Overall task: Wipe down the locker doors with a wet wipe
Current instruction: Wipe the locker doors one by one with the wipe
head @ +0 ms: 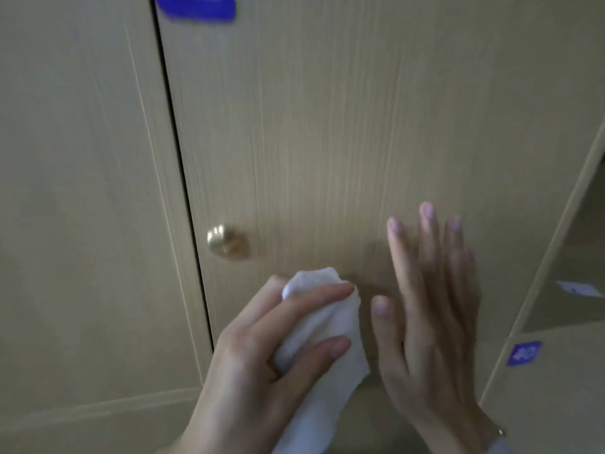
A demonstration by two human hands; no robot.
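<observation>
1. A blurred blue label (196,6) sits at the top edge.
2. A smaller blue number sticker (523,353) sits at lower right.
3. A white paper slip (577,289) lies inside the open compartment (576,257) at right.

Two hands are in view, the left hand (262,348) and the right hand (432,316), both below and right of one brass knob (226,240). One white wet wipe (327,326) sits below the knob. Two blue number labels show: one label (196,6) far above the knob, one (523,353) far right and lower. Two closed locker doors meet just left of the knob.
</observation>
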